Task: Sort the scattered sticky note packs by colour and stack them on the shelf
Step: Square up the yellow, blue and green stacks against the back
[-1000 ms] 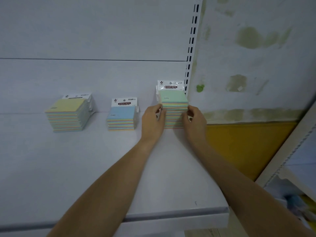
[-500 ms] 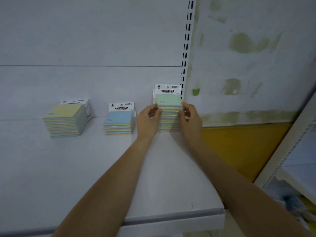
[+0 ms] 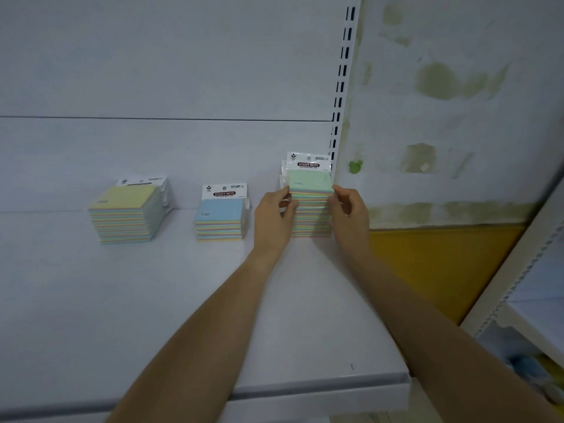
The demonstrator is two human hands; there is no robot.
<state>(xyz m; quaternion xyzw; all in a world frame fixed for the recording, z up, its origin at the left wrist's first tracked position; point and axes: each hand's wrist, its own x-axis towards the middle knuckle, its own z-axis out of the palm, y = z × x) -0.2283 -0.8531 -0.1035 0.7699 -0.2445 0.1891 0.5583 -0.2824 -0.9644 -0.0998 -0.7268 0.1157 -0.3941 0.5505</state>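
Three stacks of sticky note packs stand on the white shelf. The green-topped stack is at the back right, against the slotted upright. My left hand presses its left side and my right hand its right side, fingers curled on the upper packs. A shorter blue-topped stack sits just left of my left hand. Further left is a yellow-topped stack, about as tall as the green one.
The slotted shelf upright rises right behind the green stack. Beyond it is a stained wall with a yellow lower band. Another shelf unit stands at the far right. The shelf's front edge is near me.
Both hands slid up the sides of the green stack, from its lower packs to its upper ones. The stacks stayed where they were; the camera shifted slightly.
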